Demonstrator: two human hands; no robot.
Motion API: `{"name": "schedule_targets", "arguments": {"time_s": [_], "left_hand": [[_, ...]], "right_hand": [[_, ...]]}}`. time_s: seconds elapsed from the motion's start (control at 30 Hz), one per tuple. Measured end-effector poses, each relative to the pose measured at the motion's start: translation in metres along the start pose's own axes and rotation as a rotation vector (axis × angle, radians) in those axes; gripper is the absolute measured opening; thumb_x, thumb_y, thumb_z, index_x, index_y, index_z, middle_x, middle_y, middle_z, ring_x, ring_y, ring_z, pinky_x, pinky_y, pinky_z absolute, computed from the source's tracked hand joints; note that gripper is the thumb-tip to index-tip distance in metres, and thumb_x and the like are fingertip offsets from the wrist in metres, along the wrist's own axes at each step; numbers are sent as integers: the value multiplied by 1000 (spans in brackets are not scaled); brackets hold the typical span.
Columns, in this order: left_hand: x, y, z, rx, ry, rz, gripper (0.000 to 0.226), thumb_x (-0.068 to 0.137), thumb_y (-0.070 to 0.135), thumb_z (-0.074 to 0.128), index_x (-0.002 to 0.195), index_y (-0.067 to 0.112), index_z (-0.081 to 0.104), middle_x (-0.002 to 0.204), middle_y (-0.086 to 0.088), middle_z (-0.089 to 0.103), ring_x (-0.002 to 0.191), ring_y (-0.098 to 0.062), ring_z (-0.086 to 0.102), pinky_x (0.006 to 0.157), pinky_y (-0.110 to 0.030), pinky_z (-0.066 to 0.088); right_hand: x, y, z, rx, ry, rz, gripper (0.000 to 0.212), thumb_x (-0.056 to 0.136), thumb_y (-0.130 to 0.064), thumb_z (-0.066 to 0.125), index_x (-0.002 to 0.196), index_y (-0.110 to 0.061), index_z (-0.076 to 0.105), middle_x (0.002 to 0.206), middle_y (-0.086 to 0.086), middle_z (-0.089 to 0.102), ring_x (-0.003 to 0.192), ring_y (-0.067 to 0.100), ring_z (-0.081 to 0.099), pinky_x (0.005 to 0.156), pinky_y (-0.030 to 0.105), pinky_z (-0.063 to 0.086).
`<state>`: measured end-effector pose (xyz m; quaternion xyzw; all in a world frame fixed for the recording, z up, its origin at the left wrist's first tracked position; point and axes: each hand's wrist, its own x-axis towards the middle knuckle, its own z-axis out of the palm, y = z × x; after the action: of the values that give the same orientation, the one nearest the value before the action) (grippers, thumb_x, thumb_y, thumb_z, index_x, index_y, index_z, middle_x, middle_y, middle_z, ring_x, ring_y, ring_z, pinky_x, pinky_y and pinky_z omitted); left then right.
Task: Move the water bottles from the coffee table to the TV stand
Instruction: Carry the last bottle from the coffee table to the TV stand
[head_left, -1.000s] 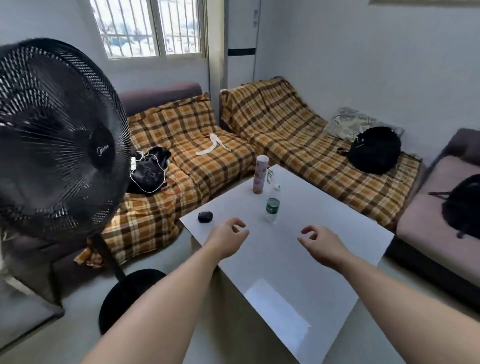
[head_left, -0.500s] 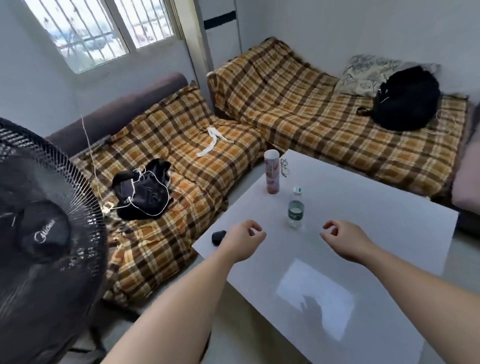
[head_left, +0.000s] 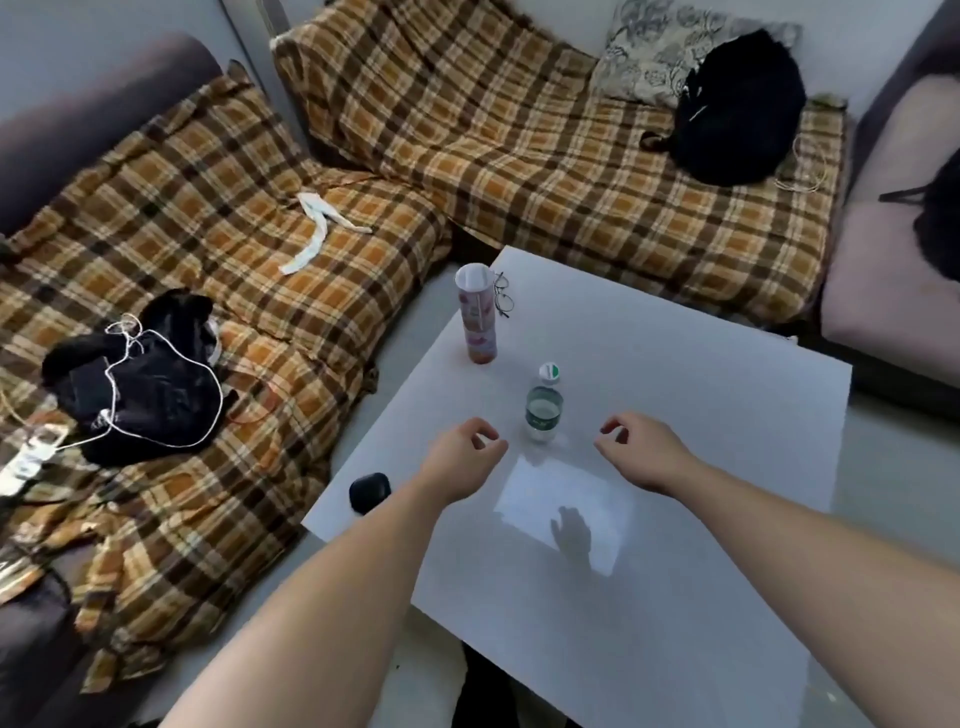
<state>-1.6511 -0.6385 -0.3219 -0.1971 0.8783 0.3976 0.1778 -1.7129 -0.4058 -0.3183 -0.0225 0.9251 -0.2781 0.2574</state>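
bottle not yet lifted, tv stand out of sight

while the water bottle (head_left: 543, 410) stands upright on the coffee table (head_left: 701, 395), a little in from its left edge and about midway along it, i count nothing as moved yet. it is clear plastic with a green label and a white cap, and neither hand touches it. my left hand (head_left: 462, 460) hovers just beside it on the near left, fingers loosely curled and holding nothing. my right hand (head_left: 641, 452) hangs near it on the right, also half-curled and empty. i judge this to be the reach before the first pickup, so the whole carry is left to do.

further along the left edge, towards the far corner, a tall pink canister (head_left: 477, 313) stands with a pair of glasses (head_left: 502, 296) just behind it. a small black case (head_left: 369, 492) sits at the near left corner.

i see only one water bottle, though the task speaks of several; i cannot tell whether the canister counts. no tv stand appears in view, and the table's near corner is cut off by the frame.
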Motion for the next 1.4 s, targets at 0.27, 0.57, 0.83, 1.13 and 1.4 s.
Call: {"name": "schedule_targets", "arguments": {"time_s": [0.27,0.57,0.83,1.13,1.4], "left_hand": [[44,-28,-16,12,-87,23,29,87,50,50,101,26,60,80,11,58,69,-9,56,56,-26,43],[63,-77,-39,16,-150,-60,29,88,47,48,109,29,56,82,11,56,67,-12,57,51,-26,39],[77,-76,-39,73,-175,-10,29,87,45,48,109,29,56,83,14,54,71,-8,56,55,-25,40],[70,-2,-6,224,-248,234,20,87,39,51,100,26,58,76,10,59,65,-13,58,63,-29,50],[-22,110,93,368,-387,541,22,88,40,51,99,24,61,76,10,60,61,-14,57,64,-30,51]], "right_hand": [[57,-48,33,-293,46,-6,52,87,-32,52,137,-22,38,140,8,35,115,31,49,84,40,46],[98,-72,68,-343,3,43,45,88,-16,48,132,-19,41,136,12,34,106,37,53,84,43,48],[82,-51,72,-253,145,-4,20,88,-15,50,107,-17,56,110,8,46,78,32,54,67,37,48],[7,7,28,-73,242,79,19,83,-19,55,100,-22,60,92,-5,46,79,22,55,65,32,43],[-148,110,-9,58,508,306,15,78,-22,56,93,-22,58,99,0,49,79,27,55,65,32,43]]}}
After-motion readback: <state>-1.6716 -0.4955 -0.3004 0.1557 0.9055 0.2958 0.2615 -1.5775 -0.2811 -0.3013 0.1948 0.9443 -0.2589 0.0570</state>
